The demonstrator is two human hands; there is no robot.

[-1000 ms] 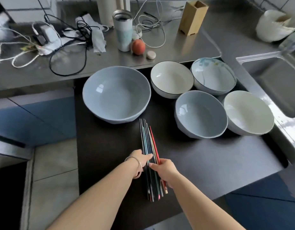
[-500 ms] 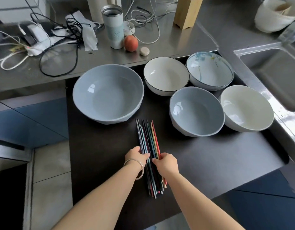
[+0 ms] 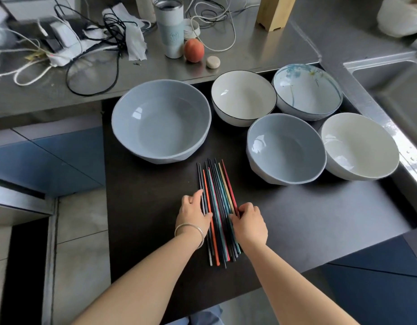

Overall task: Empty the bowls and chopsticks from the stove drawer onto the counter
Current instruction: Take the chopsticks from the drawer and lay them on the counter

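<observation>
Five bowls (image 3: 162, 120), one chopstick bundle (image 3: 218, 207), one tumbler (image 3: 170, 26), one peach (image 3: 194, 50).

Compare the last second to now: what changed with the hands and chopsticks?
The chopsticks went from a tight bundle to a wider, fanned spread. The left hand and right hand moved apart to flank them, fingers on the outer sticks. None is lifted. All five bowls stayed put in the drawer.

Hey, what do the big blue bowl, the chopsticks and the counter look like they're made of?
Big blue bowl: glazed ceramic, judging by its glossy highlights. Chopsticks: thin, matte, multicoloured sticks, maybe lacquered wood or plastic; hard to tell. Counter: brushed stainless steel, grey with soft reflections.
</observation>
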